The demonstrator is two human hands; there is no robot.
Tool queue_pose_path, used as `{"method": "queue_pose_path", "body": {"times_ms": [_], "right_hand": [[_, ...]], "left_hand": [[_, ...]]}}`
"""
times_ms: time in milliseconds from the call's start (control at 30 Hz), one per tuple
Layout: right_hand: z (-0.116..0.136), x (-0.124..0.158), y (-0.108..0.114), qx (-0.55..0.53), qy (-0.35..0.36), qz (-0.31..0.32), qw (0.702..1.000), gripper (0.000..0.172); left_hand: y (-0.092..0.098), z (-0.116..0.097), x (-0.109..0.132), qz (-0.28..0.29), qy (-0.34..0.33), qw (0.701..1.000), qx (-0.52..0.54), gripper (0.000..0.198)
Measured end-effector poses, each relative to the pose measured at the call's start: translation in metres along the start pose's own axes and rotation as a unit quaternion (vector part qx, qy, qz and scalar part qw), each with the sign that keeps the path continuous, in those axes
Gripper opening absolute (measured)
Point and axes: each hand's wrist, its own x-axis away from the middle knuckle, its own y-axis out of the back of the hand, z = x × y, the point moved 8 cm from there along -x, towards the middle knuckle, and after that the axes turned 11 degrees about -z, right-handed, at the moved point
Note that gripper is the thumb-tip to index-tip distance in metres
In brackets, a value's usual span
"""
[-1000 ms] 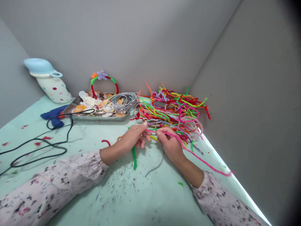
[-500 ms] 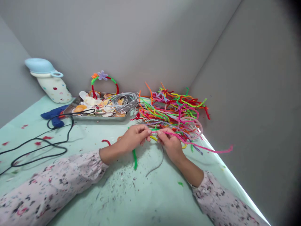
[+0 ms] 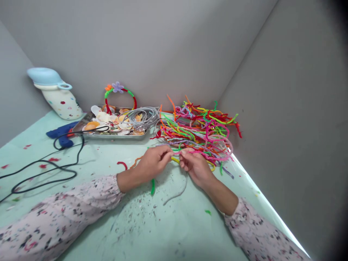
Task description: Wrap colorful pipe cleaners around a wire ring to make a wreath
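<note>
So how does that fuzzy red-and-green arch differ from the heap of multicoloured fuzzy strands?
The fuzzy red-and-green arch stands up in one neat curve; the multicoloured fuzzy strands lie in a tangled heap. The arch carries an orange flower and a purple one; the strands show none. The arch rises at the silver metal tray; the strands spread beyond the right hand. Both include red and green.

On the desk (image 3: pixel 174 232), a bottle (image 3: pixel 61 103) is standing at left, behind a glue gun (image 3: pixel 62 131). Right of them, a tray (image 3: pixel 116 137) is holding shells (image 3: pixel 103 116) and a hoop (image 3: pixel 109 92), a wire coil (image 3: pixel 154 115) overlapping its right end. Pipe cleaners (image 3: pixel 195 127) are lying heaped farther right, behind the left hand (image 3: pixel 155 161) and right hand (image 3: pixel 198 167).
</note>
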Motion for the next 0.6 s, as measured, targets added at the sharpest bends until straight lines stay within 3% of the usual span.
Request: {"method": "queue_pose_path", "body": {"times_ms": [133,233,367,433,600], "right_hand": [[0.013,0.003,0.000,0.075,0.114,-0.014,0.991,0.032],[0.021,0.009,0.001,0.175,0.190,-0.044,0.965,0.019],[0.041,0.027,-0.007,0.293,0.357,-0.057,0.885,0.010],[0.050,0.036,-0.010,0.330,0.426,-0.065,0.840,0.015],[0.062,0.042,-0.013,0.414,0.534,-0.088,0.731,0.025]], "left_hand": [[-0.004,0.018,-0.004,0.002,0.158,0.971,0.179,0.021],[-0.005,0.030,-0.005,-0.007,0.227,0.939,0.258,0.017],[-0.012,0.037,-0.003,0.013,0.266,0.912,0.313,0.016],[-0.016,0.037,-0.002,0.034,0.280,0.898,0.338,0.015],[-0.024,0.029,0.001,0.076,0.302,0.868,0.387,0.014]]}}
